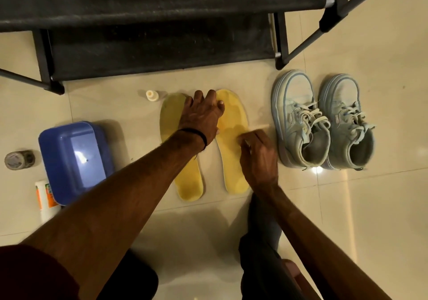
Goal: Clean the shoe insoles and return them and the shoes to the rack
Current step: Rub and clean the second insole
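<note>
Two yellow insoles lie side by side on the tiled floor, the left insole (pixel 188 184) and the right insole (pixel 234 161). My left hand (pixel 201 114) lies flat across the toe ends of both, fingers spread and pressing down. My right hand (pixel 258 158) hovers over the middle of the right insole with its fingers curled round a thin pale brush handle (pixel 261 128) that pokes out to the right; the brush head is hidden. A pair of pale blue sneakers, one (pixel 298 123) beside the other (pixel 347 123), stands to the right of the insoles. The black shoe rack (pixel 162 45) is behind them.
A blue plastic tub (pixel 69 161) sits to the left. Beside it are a small round jar (pixel 19 160) and a white-and-orange bottle (pixel 44 198) lying down. A small white bottle (pixel 152 95) stands by the left insole's toe. Rack legs (pixel 281 45) stand near the shoes.
</note>
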